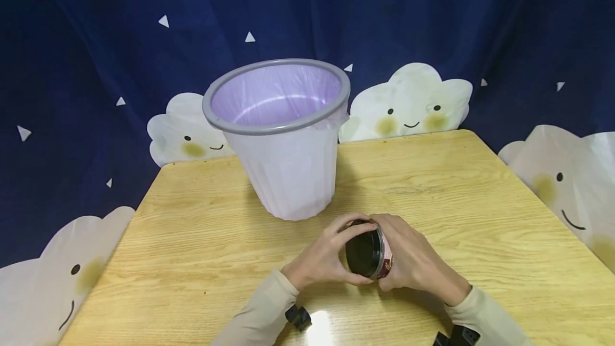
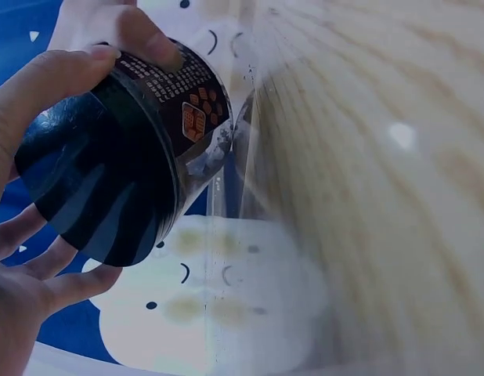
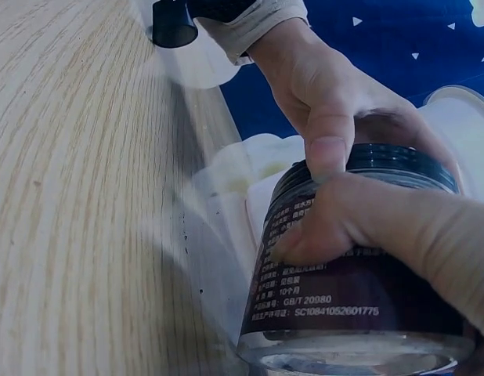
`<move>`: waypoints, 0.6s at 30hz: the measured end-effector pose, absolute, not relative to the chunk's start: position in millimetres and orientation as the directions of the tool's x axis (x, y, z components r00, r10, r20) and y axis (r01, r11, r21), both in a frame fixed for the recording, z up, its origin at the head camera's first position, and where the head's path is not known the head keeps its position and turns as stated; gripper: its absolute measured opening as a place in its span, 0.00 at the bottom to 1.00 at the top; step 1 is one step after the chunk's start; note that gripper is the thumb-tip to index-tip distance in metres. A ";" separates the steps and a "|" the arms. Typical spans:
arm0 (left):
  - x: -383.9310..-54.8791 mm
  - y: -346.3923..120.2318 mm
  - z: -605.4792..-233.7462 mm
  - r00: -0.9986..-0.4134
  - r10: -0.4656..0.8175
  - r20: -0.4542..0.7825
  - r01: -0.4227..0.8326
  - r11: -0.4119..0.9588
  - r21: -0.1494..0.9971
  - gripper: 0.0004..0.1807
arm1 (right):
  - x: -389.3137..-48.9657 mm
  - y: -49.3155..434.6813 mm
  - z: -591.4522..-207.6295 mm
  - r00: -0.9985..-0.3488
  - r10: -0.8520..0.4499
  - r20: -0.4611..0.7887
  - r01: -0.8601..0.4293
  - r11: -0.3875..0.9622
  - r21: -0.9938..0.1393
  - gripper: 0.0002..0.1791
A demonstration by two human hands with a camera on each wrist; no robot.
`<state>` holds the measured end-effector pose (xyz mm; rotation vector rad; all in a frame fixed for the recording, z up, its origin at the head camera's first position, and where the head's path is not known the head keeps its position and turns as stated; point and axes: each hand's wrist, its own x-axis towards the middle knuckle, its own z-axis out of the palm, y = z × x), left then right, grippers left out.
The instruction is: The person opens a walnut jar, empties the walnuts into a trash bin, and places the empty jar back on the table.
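Observation:
Over the front of the table, a clear jar [image 3: 328,301] with a dark, white-lettered label is held tilted between both hands. Its black lid [image 1: 361,254] faces left. My left hand [image 1: 326,256] grips the lid, thumb and fingers spread around its edge. The jar's body is in the grip of my right hand [image 1: 407,254], whose thumb presses on the label [image 2: 183,98] in the right wrist view. Pale bits show through the clear wall near the base in the left wrist view, but what they are I cannot tell.
Behind the hands, on the wooden table [image 1: 192,239], stands a white trash bin [image 1: 293,175] with a grey rim and a thin clear liner. A dark blue curtain [image 1: 288,9] with smiling white clouds hangs around the table's back and sides.

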<state>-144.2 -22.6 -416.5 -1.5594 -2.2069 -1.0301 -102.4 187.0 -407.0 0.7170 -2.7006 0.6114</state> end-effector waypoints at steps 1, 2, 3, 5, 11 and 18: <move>-144.1 -22.7 -416.3 -0.398 0.721 0.567 0.898 0.178 0.403 0.53 | -102.5 187.0 -406.9 -0.838 -0.405 0.367 -0.523 0.788 -0.324 0.62; -144.1 -22.5 -416.2 -0.400 0.720 0.567 0.897 0.181 0.402 0.53 | -102.6 187.0 -406.8 -0.838 -0.405 0.366 -0.523 0.788 -0.324 0.62; -144.1 -22.4 -416.0 -0.402 0.719 0.567 0.897 0.185 0.401 0.53 | -102.7 187.1 -406.8 -0.838 -0.405 0.366 -0.523 0.788 -0.324 0.62; -144.2 -21.9 -416.2 -0.405 0.716 0.568 0.897 0.193 0.397 0.53 | -102.7 187.5 -406.8 -0.839 -0.404 0.366 -0.522 0.788 -0.327 0.62; -144.3 -20.7 -416.6 -0.436 0.696 0.571 0.883 0.210 0.419 0.53 | -102.8 188.5 -406.7 -0.832 -0.403 0.383 -0.530 0.783 -0.327 0.62; -146.2 -24.5 -415.3 -0.403 0.760 0.510 0.898 0.219 0.382 0.58 | -102.2 188.1 -407.0 -0.837 -0.399 0.375 -0.523 0.785 -0.332 0.63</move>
